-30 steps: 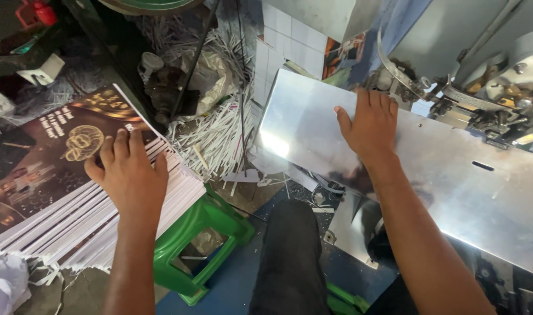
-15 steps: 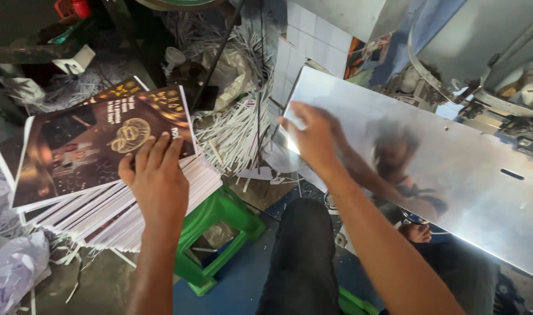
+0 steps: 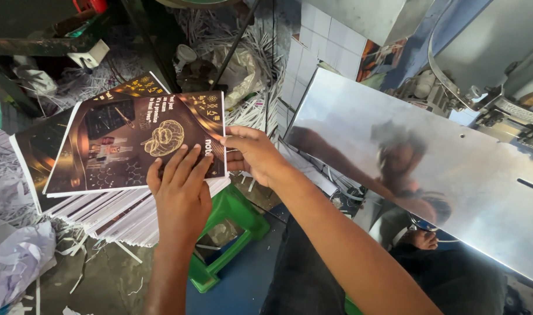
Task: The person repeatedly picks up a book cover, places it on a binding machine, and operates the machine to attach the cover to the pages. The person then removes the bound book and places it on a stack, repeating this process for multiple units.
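Note:
A stack of thin booklets with dark brown printed covers (image 3: 126,146) rests on a green plastic stool (image 3: 234,224). My left hand (image 3: 182,189) lies flat on the top cover near its lower right corner, fingers spread. My right hand (image 3: 252,153) grips the right edge of the top booklets, thumb on the cover and fingers underneath. The top booklet sits skewed against the ones below it.
A shiny metal machine table (image 3: 418,169) stretches across the right, with machine parts (image 3: 500,99) behind it. Heaps of white paper trimmings (image 3: 21,245) lie on the floor at left and behind the stack (image 3: 249,70). My dark trouser leg (image 3: 304,274) is at bottom centre.
My right hand left the metal table and swung left to the stack's right edge, where it now grips the booklets. My left hand has stayed on the top cover.

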